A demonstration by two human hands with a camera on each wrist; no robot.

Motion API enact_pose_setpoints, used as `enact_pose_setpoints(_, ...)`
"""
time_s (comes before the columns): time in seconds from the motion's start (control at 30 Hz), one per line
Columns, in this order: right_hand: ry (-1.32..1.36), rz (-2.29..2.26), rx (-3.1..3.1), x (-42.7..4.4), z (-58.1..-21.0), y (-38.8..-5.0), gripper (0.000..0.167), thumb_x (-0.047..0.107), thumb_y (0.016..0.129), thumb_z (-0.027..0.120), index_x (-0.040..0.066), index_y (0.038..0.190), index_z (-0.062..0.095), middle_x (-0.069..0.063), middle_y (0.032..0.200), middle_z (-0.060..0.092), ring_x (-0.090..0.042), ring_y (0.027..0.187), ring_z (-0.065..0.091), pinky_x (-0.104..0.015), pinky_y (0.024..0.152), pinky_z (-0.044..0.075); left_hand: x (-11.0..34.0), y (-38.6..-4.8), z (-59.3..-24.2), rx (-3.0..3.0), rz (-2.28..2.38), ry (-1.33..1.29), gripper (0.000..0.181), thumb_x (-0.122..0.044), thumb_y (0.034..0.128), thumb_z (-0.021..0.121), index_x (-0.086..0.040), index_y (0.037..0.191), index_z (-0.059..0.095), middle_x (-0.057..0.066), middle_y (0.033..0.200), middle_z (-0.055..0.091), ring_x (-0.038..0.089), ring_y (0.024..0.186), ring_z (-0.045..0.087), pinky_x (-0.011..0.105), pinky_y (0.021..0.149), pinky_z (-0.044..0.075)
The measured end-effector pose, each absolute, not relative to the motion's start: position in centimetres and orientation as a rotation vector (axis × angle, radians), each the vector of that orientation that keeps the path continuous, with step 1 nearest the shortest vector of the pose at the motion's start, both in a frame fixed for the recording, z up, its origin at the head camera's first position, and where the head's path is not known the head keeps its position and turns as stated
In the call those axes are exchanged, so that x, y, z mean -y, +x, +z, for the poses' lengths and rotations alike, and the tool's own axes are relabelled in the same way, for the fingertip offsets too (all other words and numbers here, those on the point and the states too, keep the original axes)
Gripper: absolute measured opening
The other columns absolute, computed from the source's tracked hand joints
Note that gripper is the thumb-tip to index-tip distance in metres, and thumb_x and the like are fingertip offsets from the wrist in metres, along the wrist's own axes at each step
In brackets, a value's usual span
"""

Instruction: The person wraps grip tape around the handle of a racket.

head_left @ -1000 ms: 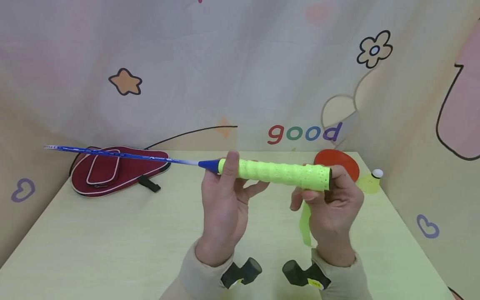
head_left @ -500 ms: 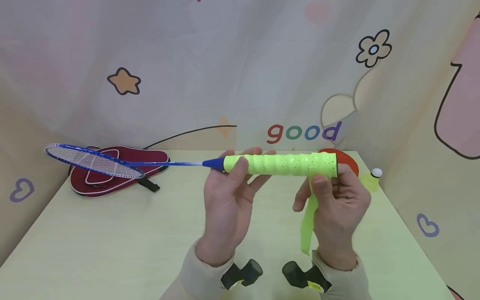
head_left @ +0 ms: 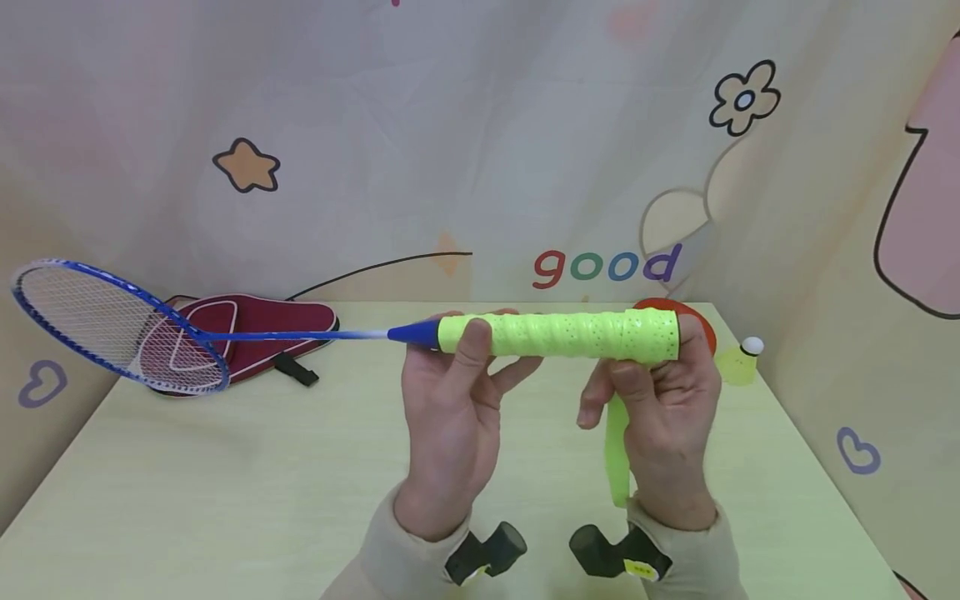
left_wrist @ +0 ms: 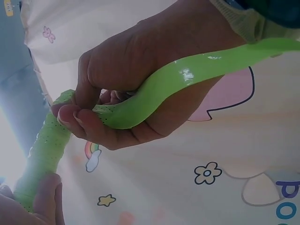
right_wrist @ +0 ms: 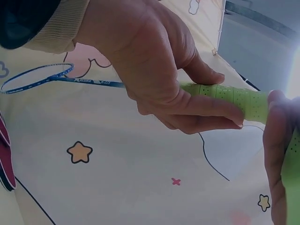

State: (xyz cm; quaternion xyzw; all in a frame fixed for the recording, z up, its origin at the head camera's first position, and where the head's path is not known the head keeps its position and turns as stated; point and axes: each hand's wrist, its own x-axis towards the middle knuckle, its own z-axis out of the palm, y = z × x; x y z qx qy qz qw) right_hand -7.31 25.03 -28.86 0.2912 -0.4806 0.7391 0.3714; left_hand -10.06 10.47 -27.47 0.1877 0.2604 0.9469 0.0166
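Observation:
A blue badminton racket (head_left: 307, 336) is held level above the table, its head at the far left in the head view. Neon green perforated grip tape (head_left: 558, 335) covers its handle in overlapping turns. My left hand (head_left: 450, 433) grips the handle beside the blue cone, thumb on the near side. At the butt end, my right hand (head_left: 671, 442) pinches handle and tape between thumb and fingers. A loose tape tail (head_left: 617, 458) hangs below that hand. In the left wrist view, the tail (left_wrist: 187, 72) runs across my right palm and wrist.
A dark red racket bag (head_left: 273, 317) with a black strap lies at the table's back left. At the back right are a red disc (head_left: 663, 302), partly hidden behind my right hand, and a yellow shuttlecock (head_left: 738, 365). A printed curtain (head_left: 480, 150) stands behind the table (head_left: 262, 483).
The racket has turned about its length, so its head, edge-on before, now shows its strings broadly. My right hand's fingers have shifted slightly at the butt end.

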Motion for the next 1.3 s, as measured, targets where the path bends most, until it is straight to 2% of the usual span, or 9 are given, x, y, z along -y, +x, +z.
enact_pose_setpoints(0.17,0.756,1.898,1.203,-25.29,-28.90,-7.51,0.032,0.002,0.087,0.071,-0.015,0.103,0.049,-0.019,0.077,0.066,-0.023,0.049,0.065,-0.028,0.046,0.053,-10.52,-9.98,-27.45,-0.816,2.967,0.592,0.020,-0.011,0.0958,0.062,-0.004,0.105,0.047,0.011,0.098,0.062,0.022,0.089,0.068,0.044,0.074,0.059)
enact_pose_setpoints(0.27,0.765,1.879,1.242,-25.47,-28.87,-7.58,0.030,0.003,0.089,0.069,-0.015,0.102,0.049,-0.020,0.083,0.067,-0.024,0.053,0.066,-0.029,0.055,0.056,-10.51,-9.97,-27.41,-0.817,2.977,0.566,0.022,-0.011,0.0964,0.062,-0.002,0.107,0.045,0.010,0.098,0.059,0.022,0.089,0.068,0.043,0.073,0.059)
enact_pose_setpoints(0.4,0.802,1.827,1.299,-25.55,-28.91,-7.58,0.026,0.004,0.093,0.064,-0.015,0.102,0.049,-0.018,0.076,0.067,-0.024,0.055,0.067,-0.030,0.068,0.057,-10.50,-9.91,-27.36,-0.835,2.972,0.533,0.028,-0.014,0.0954,0.064,-0.001,0.109,0.042,0.010,0.097,0.058,0.022,0.085,0.068,0.042,0.070,0.060)
enact_pose_setpoints(0.6,0.846,1.731,1.311,-25.29,-29.15,-7.73,0.040,0.006,0.094,0.063,-0.019,0.121,0.048,-0.015,0.074,0.067,-0.019,0.055,0.067,-0.025,0.064,0.058,-10.68,-9.94,-27.42,-0.891,2.937,0.436,0.026,-0.016,0.0940,0.067,-0.005,0.103,0.045,0.007,0.091,0.057,0.019,0.080,0.068,0.042,0.067,0.060)
enact_pose_setpoints(0.67,0.827,1.695,1.288,-25.17,-29.19,-7.88,0.036,0.005,0.093,0.063,-0.021,0.115,0.051,-0.015,0.076,0.067,-0.017,0.054,0.066,-0.024,0.063,0.057,-10.72,-9.95,-27.45,-0.898,2.919,0.422,0.027,-0.019,0.0933,0.068,-0.006,0.101,0.046,0.007,0.091,0.057,0.019,0.080,0.068,0.043,0.070,0.060)
enact_pose_setpoints(0.77,0.778,1.667,1.237,-25.15,-29.11,-8.12,0.035,0.007,0.092,0.065,-0.022,0.109,0.053,-0.015,0.069,0.067,-0.017,0.049,0.064,-0.023,0.056,0.056,-10.73,-9.88,-27.41,-0.893,2.883,0.481,0.023,-0.023,0.0956,0.065,-0.009,0.102,0.047,0.008,0.096,0.060,0.023,0.090,0.068,0.048,0.082,0.057)
enact_pose_setpoints(0.87,0.720,1.665,1.211,-25.31,-29.07,-8.24,0.037,0.010,0.092,0.066,-0.022,0.106,0.053,-0.014,0.058,0.063,-0.016,0.045,0.062,-0.022,0.051,0.052,-10.71,-9.74,-27.32,-0.819,2.861,0.567,0.008,-0.010,0.0995,0.054,-0.012,0.106,0.051,0.012,0.112,0.063,0.033,0.110,0.062,0.050,0.100,0.047)
enact_pose_setpoints(0.97,0.677,1.683,1.206,-25.38,-29.12,-8.23,0.039,0.012,0.093,0.066,-0.022,0.106,0.052,-0.014,0.053,0.059,-0.017,0.043,0.060,-0.023,0.051,0.049,-10.66,-9.66,-27.26,-0.723,2.854,0.637,0.027,0.005,0.0975,0.043,-0.014,0.115,0.049,0.018,0.125,0.059,0.040,0.122,0.054,0.051,0.108,0.039)
enact_pose_setpoints(1.3,0.739,1.763,1.269,-25.61,-29.32,-8.24,0.040,0.011,0.091,0.068,-0.020,0.111,0.052,-0.015,0.065,0.066,-0.018,0.050,0.064,-0.022,0.047,0.050,-10.44,-9.97,-27.51,-0.777,2.904,0.697,0.028,-0.012,0.0954,0.060,-0.008,0.117,0.042,0.015,0.116,0.063,0.035,0.113,0.061,0.048,0.098,0.047)
